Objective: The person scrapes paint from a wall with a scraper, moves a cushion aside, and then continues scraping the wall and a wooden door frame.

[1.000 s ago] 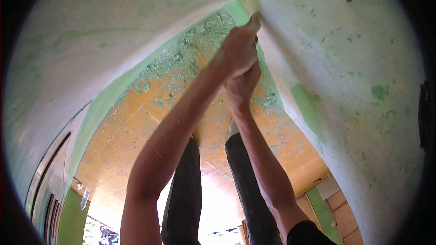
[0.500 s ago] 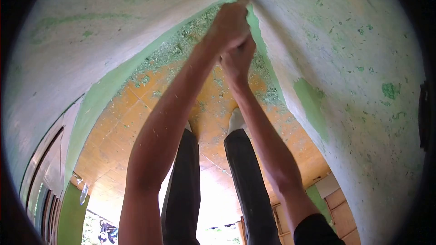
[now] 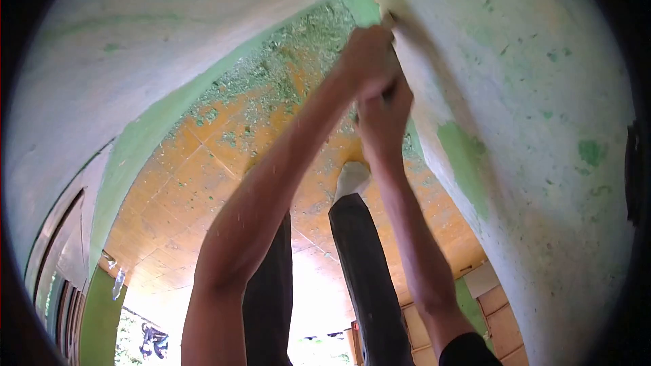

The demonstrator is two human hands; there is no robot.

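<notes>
Pressing both hands into the corner where two walls meet, we are working low, just above the floor. Our left hand [image 3: 366,61] is sitting on top, fingers curled tight into a fist, and our right hand [image 3: 384,118] is sitting directly under it, touching it, fingers wrapped narrow as well. A thin dark sliver is showing between the two hands — some kind of tool, we think, but it is too hidden to name, and we cannot tell which hand is really gripping it. The fists are lying against the right wall [image 3: 542,95], right at its inner edge.

Two walls are closing us in: the left wall [image 3: 135,47] and the right one, both pale, scraped and flecked with green. A green painted band [image 3: 156,129] is running along the foot of the left wall, and a green patch [image 3: 464,163] is remaining on the right one. Between them the orange tiled floor [image 3: 203,190] is widening toward us — the open room is lying behind the hands, not ahead.

Green paint flakes [image 3: 285,68] are lying thick in the corner and thinning outward. Two dark trouser legs are standing on the tiles, with one pale sock [image 3: 352,179] showing.
</notes>
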